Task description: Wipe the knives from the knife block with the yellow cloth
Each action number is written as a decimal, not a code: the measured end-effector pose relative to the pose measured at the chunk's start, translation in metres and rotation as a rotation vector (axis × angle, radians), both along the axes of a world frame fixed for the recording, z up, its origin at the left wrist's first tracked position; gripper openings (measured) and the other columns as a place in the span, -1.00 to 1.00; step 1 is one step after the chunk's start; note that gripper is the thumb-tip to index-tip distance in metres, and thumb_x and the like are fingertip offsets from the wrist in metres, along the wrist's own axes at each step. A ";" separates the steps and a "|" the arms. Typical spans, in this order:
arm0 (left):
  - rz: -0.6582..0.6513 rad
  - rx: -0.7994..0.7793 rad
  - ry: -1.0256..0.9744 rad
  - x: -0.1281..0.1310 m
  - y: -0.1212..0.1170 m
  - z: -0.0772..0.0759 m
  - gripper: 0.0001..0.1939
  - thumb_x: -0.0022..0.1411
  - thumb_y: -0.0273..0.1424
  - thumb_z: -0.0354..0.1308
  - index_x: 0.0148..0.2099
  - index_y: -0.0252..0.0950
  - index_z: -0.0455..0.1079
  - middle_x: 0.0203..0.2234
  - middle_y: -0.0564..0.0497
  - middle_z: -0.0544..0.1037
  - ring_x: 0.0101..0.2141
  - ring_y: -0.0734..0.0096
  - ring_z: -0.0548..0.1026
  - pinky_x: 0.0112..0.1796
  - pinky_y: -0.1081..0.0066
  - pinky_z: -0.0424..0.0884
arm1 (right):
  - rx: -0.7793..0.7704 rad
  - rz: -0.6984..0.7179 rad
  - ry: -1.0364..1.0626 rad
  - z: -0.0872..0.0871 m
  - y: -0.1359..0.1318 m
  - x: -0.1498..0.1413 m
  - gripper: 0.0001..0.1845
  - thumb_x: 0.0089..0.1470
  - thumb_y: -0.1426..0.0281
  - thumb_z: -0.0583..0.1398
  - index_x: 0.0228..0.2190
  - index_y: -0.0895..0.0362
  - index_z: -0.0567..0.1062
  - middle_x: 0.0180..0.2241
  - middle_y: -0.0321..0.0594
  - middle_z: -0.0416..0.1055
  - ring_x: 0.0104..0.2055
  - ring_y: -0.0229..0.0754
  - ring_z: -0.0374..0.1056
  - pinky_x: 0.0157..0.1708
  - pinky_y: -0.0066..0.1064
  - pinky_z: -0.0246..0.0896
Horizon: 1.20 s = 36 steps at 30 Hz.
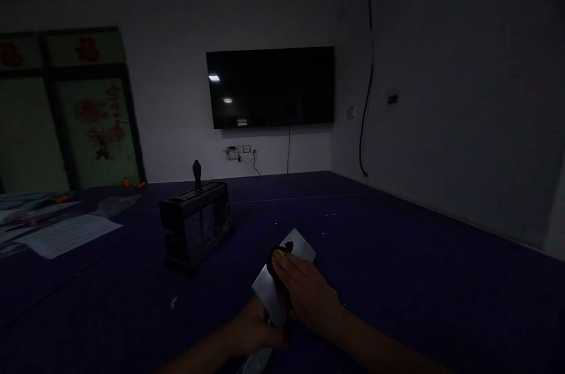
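A wide silver blade [301, 246], like a cleaver's, slants up and away over the dark blue table [397, 256]. My left hand [253, 330] is closed around its lower end near the bottom of the picture. My right hand [309, 294] lies over the blade's middle, fingers curled on a small black and yellow object [278, 254] pressed against the metal. What that object is I cannot make out in the dim light.
A dark knife block [194, 227] with clear sides stands to the left, one black handle [196, 174] sticking up from it. Papers [66, 234] and plastic wrap lie at the far left. A dark TV [270, 87] hangs on the back wall.
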<state>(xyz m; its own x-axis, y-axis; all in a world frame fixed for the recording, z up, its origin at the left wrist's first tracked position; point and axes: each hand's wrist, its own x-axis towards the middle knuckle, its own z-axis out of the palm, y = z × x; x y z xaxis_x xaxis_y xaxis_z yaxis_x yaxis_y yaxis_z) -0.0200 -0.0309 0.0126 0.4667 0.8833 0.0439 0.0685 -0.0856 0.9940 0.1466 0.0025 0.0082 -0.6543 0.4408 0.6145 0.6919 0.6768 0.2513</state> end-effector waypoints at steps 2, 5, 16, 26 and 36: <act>0.037 -0.084 0.023 -0.002 0.002 -0.004 -0.24 -0.41 -0.66 0.21 -0.02 -0.28 0.26 -0.35 0.09 0.48 -0.40 0.39 0.38 -0.33 0.40 0.28 | 0.020 -0.051 0.023 -0.003 0.004 0.001 -0.25 -0.08 0.52 0.09 0.17 0.19 0.02 0.20 -0.12 -0.03 0.15 -0.03 0.03 0.01 -0.22 0.09; 0.083 -0.176 0.006 -0.004 0.005 -0.008 -0.45 -0.39 -0.62 0.20 -0.19 -0.35 0.36 -0.55 0.12 0.45 -0.58 0.50 0.31 -0.51 0.48 0.20 | 0.019 -0.149 0.068 -0.006 0.009 0.002 -0.32 -0.07 0.61 0.01 0.14 0.15 0.10 0.18 -0.17 0.04 0.11 -0.07 0.09 -0.01 -0.23 0.12; 0.137 -0.221 -0.043 -0.008 0.008 -0.003 -0.49 -0.36 -0.59 0.20 -0.20 -0.37 0.41 -0.70 0.15 0.39 -0.65 0.53 0.28 -0.59 0.51 0.13 | -0.007 -0.228 0.120 -0.007 0.010 0.001 -0.36 -0.13 0.69 -0.03 0.04 0.18 0.29 0.08 -0.14 0.23 0.04 -0.08 0.20 -0.01 -0.22 0.14; 0.096 -0.198 -0.006 -0.007 0.005 -0.001 -0.51 -0.40 -0.57 0.23 -0.25 -0.34 0.42 -0.69 0.17 0.37 -0.65 0.55 0.27 -0.59 0.52 0.12 | 0.005 -0.227 0.147 -0.008 0.011 0.002 -0.35 -0.11 0.71 -0.07 0.05 0.17 0.27 0.10 -0.16 0.20 0.07 -0.11 0.17 0.02 -0.23 0.11; -0.091 -0.112 0.185 -0.007 0.005 0.001 -0.51 -0.39 -0.60 0.24 -0.25 -0.31 0.43 -0.51 0.12 0.45 -0.51 0.49 0.33 -0.48 0.50 0.23 | 0.019 -0.177 0.105 -0.001 0.007 0.001 -0.25 -0.14 0.75 -0.11 0.13 0.20 0.13 0.16 -0.18 0.09 0.16 -0.14 0.03 0.07 -0.23 0.07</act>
<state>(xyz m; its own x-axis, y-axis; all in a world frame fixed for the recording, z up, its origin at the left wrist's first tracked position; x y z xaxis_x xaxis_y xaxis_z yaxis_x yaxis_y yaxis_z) -0.0272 -0.0259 0.0140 0.5356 0.8318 -0.1455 0.2478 0.0099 0.9688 0.1476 0.0096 0.0072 -0.4993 0.5310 0.6847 0.8229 0.5379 0.1829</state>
